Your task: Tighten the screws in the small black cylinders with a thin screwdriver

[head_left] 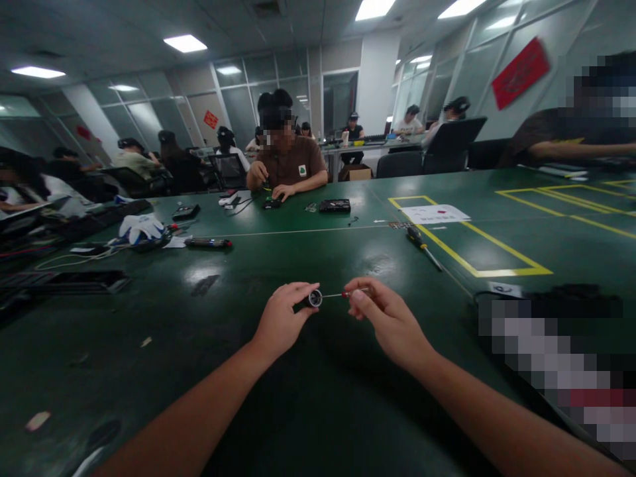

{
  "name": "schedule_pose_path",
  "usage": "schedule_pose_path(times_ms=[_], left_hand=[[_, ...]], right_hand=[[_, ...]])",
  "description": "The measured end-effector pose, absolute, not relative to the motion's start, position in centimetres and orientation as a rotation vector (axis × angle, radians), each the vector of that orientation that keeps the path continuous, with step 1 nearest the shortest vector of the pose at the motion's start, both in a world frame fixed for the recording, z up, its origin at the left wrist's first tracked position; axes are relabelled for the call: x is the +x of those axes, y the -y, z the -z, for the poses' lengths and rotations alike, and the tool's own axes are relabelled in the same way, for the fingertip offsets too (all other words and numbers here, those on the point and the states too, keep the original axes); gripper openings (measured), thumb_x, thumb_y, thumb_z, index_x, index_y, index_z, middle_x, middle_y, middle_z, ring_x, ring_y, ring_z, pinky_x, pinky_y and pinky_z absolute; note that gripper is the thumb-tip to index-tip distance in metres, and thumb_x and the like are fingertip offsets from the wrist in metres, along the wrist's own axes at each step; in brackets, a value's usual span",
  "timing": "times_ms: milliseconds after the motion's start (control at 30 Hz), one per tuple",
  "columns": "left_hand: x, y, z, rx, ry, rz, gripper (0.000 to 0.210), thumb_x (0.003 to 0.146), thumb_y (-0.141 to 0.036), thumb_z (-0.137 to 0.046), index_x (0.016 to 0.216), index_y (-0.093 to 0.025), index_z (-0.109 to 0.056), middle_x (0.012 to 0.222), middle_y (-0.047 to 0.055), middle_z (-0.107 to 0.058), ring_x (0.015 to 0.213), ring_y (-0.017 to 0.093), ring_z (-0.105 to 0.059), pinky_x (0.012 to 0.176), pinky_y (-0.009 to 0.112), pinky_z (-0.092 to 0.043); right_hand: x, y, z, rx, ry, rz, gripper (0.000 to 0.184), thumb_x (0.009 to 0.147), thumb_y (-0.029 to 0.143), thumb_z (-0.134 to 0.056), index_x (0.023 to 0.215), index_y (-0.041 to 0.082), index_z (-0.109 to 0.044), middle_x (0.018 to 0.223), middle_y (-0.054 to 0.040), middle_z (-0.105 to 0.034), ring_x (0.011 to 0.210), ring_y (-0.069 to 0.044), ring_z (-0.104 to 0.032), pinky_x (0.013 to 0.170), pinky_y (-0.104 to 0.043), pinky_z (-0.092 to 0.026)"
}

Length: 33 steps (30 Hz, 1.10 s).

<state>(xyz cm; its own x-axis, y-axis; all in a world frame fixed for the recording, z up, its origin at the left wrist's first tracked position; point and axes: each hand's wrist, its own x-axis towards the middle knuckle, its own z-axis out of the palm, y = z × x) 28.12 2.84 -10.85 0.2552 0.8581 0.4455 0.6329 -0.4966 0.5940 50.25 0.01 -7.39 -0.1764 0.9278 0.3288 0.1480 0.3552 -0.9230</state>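
My left hand is closed around a small black cylindrical part with a silver rim, its open end turned toward the right. In the fingers of my right hand is a thin screwdriver with a red collar. Its slim metal shaft points left and reaches the rim of the cylindrical part; I cannot tell whether the tip touches it. Most of the screwdriver's handle is hidden by the fingers. Both hands are just above the green table.
A larger yellow-and-black screwdriver lies ahead on the right, near a white sheet and yellow tape lines. Left stand a black tubular object, white gloves and cables. A co-worker handles a small device opposite.
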Motion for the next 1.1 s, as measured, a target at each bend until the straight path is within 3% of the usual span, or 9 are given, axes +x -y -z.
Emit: schedule_pose_path(times_ms=[100,233,400,567,733,900,1100], left_hand=[[28.1,-2.8,10.8,2.276,-1.372,-1.064,0.047,0.085,-0.01,-0.073,0.128,-0.03,-0.069,0.124,0.004,-0.072,0.115,0.025,-0.065,0.103,0.049,-0.05],[28.1,-2.6,10.5,2.286,-1.371,-1.054,0.048,0.085,-0.009,-0.073,0.128,-0.03,-0.069,0.125,0.004,-0.071,0.115,0.025,-0.064,0.104,0.05,-0.049],[28.1,-2.5,10.4,2.313,-1.367,-1.033,0.05,0.084,-0.008,-0.074,0.13,-0.029,-0.068,0.125,0.004,-0.071,0.116,0.024,-0.064,0.104,0.048,-0.049],[27.9,-2.8,10.5,2.327,-1.405,-1.067,0.048,0.086,-0.009,-0.073,0.13,-0.028,-0.068,0.126,0.005,-0.071,0.116,0.024,-0.064,0.103,0.047,-0.049],[28.0,-2.7,10.4,2.331,-1.423,-1.049,0.048,0.086,-0.011,-0.074,0.13,-0.028,-0.067,0.126,0.004,-0.07,0.118,0.024,-0.064,0.104,0.048,-0.048],[28.1,-2.5,10.3,2.319,-1.415,-1.041,0.049,0.086,-0.011,-0.074,0.131,-0.028,-0.066,0.126,0.004,-0.07,0.118,0.024,-0.064,0.107,0.05,-0.047],[28.1,-2.5,10.3,2.308,-1.409,-1.047,0.049,0.086,-0.011,-0.075,0.131,-0.028,-0.066,0.127,0.004,-0.07,0.12,0.023,-0.063,0.112,0.053,-0.043]], right_hand=[[50.2,-0.1,7.4,-1.013,1.541,-0.946,0.035,0.101,0.048,-0.049,0.097,0.021,-0.07,0.074,-0.0004,-0.061,0.068,-0.016,-0.059,0.065,-0.031,-0.049],[50.1,-0.5,8.3,-1.038,1.331,-0.99,0.024,0.095,0.043,-0.062,0.105,0.021,-0.067,0.083,-0.0015,-0.068,0.077,-0.018,-0.065,0.075,-0.033,-0.053],[49.9,-1.4,9.0,-0.991,1.089,-1.168,0.03,0.09,0.048,-0.069,0.098,0.019,-0.07,0.092,-0.0057,-0.071,0.084,-0.019,-0.068,0.085,-0.038,-0.057],[50.7,-2.5,8.8,-0.942,0.751,-1.578,0.023,0.089,0.04,-0.071,0.081,0.018,-0.069,0.068,0.0001,-0.062,0.063,-0.014,-0.06,0.08,-0.037,-0.058],[50.8,-2.7,9.0,-0.882,0.794,-1.399,0.021,0.084,0.04,-0.078,0.085,0.02,-0.071,0.078,-0.0008,-0.067,0.072,-0.014,-0.062,0.077,-0.031,-0.055],[50.2,-2.3,9.5,-0.924,0.949,-1.257,0.031,0.082,0.051,-0.078,0.091,0.022,-0.072,0.085,-0.0018,-0.069,0.078,-0.016,-0.064,0.081,-0.035,-0.054],[50.1,-2.2,9.4,-0.949,1.056,-1.193,0.031,0.085,0.05,-0.075,0.094,0.021,-0.071,0.087,-0.0028,-0.07,0.079,-0.018,-0.065,0.082,-0.037,-0.054]])
